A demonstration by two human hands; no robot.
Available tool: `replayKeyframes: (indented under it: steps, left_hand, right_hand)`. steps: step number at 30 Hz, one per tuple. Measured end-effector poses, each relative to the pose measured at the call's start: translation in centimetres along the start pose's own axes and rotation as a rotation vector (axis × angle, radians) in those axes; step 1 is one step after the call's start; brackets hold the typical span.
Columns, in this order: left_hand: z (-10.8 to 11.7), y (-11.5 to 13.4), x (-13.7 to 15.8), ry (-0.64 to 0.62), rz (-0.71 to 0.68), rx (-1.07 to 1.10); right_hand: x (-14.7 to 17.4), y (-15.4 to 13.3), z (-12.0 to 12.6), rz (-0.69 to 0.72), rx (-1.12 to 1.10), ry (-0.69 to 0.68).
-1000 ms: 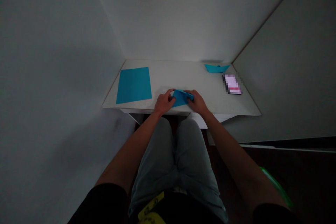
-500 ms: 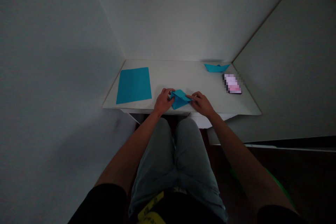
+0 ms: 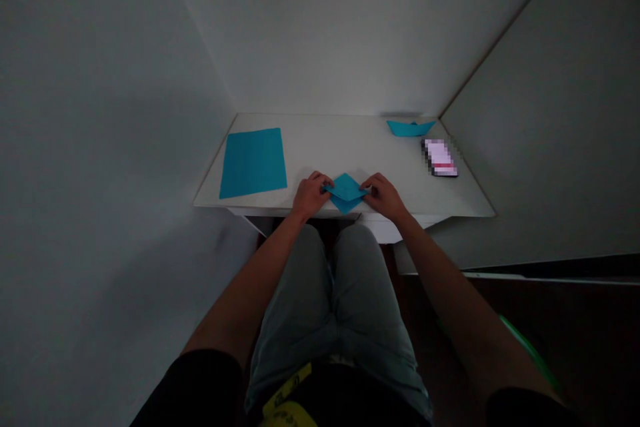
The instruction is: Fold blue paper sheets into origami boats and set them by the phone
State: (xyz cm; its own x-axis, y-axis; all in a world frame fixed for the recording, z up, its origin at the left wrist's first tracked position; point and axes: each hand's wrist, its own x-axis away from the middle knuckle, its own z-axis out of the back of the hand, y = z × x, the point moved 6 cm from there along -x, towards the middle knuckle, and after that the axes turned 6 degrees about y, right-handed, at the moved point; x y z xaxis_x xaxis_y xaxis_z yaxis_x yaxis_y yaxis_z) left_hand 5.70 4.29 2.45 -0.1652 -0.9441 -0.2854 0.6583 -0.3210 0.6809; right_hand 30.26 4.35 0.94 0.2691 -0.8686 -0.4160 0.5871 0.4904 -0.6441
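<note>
A small piece of folded blue paper (image 3: 346, 188), roughly diamond-shaped with a lower flap showing beneath the upper one, lies between my hands at the table's front edge. My left hand (image 3: 314, 193) pinches its left corner, fingers closed on the paper. At the opposite corner my right hand (image 3: 382, 195) grips the paper between thumb and fingers. The undersides of the corners are hidden by my fingers.
On the white table (image 3: 330, 147) a flat blue sheet of paper (image 3: 253, 163) lies to the left. A folded blue paper boat (image 3: 411, 129) stands at the back right, with a phone (image 3: 440, 158) in front of it. Walls border the table behind and at both sides.
The folded paper has turned and flattened into a more even diamond. My right fingers have drawn from its top surface to the right corner, and my left hand has shifted onto the left corner.
</note>
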Motion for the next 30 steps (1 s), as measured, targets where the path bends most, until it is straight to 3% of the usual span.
replayKeyframes:
  steps: [5,11,19,30]
  left_hand:
    - [0.0,0.3,0.3,-0.051,-0.020,0.011]
    - [-0.2,-0.2,0.3,-0.073,-0.044,0.074]
    - [-0.7,-0.1,0.8,-0.190,-0.131,-0.090]
    - [-0.7,-0.4,0.4,-0.111,0.012,0.003]
  right_hand:
    - [-0.1,0.2,-0.2,-0.003,-0.062,-0.106]
    - [-0.3,0.8,0.2,-0.035,-0.134,-0.121]
    - [0.0,0.9,0.2,0.063,-0.135,-0.236]
    - [0.1,1.1,-0.1,-0.037,-0.031,-0.071]
